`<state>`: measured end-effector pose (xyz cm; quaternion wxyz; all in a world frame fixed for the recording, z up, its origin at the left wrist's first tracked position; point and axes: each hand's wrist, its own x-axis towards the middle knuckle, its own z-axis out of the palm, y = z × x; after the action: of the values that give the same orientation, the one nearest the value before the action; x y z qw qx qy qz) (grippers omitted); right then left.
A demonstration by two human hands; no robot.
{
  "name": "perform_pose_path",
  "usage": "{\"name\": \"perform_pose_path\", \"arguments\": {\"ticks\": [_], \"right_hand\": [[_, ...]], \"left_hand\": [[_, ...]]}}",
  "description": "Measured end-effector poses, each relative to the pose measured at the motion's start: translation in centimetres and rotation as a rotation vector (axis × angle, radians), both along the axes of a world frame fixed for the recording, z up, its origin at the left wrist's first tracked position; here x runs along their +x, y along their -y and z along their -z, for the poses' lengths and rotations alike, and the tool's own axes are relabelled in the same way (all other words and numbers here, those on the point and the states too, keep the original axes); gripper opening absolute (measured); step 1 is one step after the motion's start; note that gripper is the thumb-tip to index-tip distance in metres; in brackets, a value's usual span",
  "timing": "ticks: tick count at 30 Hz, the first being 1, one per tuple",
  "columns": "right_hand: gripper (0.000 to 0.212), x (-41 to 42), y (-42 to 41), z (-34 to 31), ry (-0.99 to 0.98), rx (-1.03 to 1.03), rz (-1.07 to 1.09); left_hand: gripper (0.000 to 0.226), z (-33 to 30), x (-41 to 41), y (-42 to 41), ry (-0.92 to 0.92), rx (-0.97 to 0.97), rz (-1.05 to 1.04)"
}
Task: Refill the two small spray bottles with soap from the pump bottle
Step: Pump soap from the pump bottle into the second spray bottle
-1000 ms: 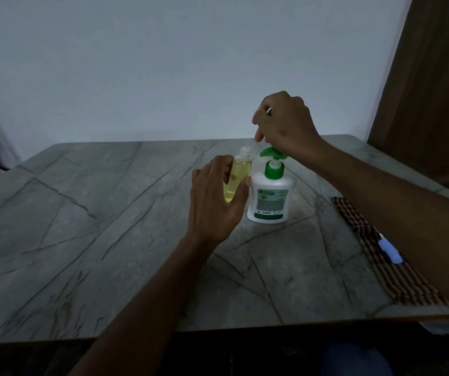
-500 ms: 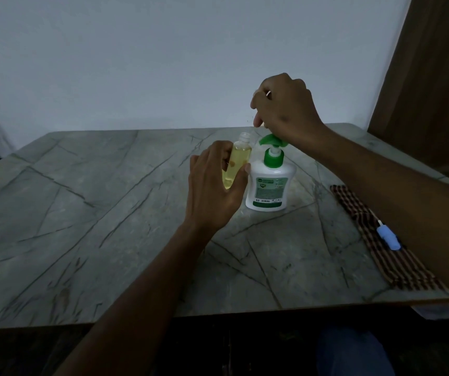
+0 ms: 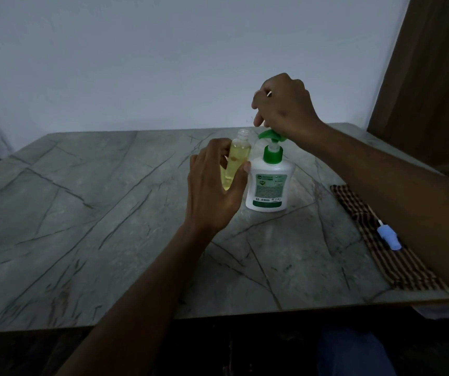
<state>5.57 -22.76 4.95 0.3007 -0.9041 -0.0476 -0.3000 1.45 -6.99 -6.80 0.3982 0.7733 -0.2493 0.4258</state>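
While the left hand [image 3: 215, 185] holds a small clear plastic spray bottle [image 3: 236, 158] with yellow soap inside, its fingers and thumb are curled round the bottle's sides. The little bottle stands nearly upright, a bit tilted, and its top is off, so the neck is open. Just to the right of this hand stands the white plastic pump bottle with a green pump top [image 3: 269, 183], sitting on the grey stone table with dark lines [image 3: 87, 213]. The green spout points left, toward the open neck of the little bottle, and the two bottles are just beside each other. The right hand [image 3: 283, 104] is above the pump, fingers curled downward, resting on the back of the green pump head. Something thin and white pokes out between its fingers, but it is too small to tell what it is. Under the right forearm, near the table's right edge, lies a dark striped cloth [image 3: 380, 253]. On the cloth lies a small light blue spray cap with a thin white tube [image 3: 387, 234], well apart from both hands.
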Motion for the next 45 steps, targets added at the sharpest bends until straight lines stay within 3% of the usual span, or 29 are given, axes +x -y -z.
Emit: {"name": "perform_pose_path", "arguments": {"ticks": [14, 21, 31, 39, 45], "right_hand": [[0.041, 0.8, 0.3, 0.0, -0.036, 0.154, -0.042], [0.037, 0.1, 2.5, 0.0, 0.046, 0.180, -0.017], [0.027, -3.2, 6.5, 6.3, 0.012, 0.144, -0.004], [0.010, -14.3, 17.7, 14.2, -0.068, -0.032, 0.299], [0.021, -20.7, 20.4, 17.2, -0.128, 0.109, 0.297]], "left_hand": [[0.026, -0.3, -1.0, 0.4, 0.012, 0.068, 0.095], [0.030, -0.1, -0.7, 0.4, -0.010, 0.073, 0.076], [0.028, -0.2, -0.7, 0.2, 0.014, 0.101, 0.054], [0.028, 0.0, -0.4, 0.3, 0.058, 0.095, 0.027], [0.029, -0.2, -0.9, 0.7, 0.068, 0.067, 0.015]]}}
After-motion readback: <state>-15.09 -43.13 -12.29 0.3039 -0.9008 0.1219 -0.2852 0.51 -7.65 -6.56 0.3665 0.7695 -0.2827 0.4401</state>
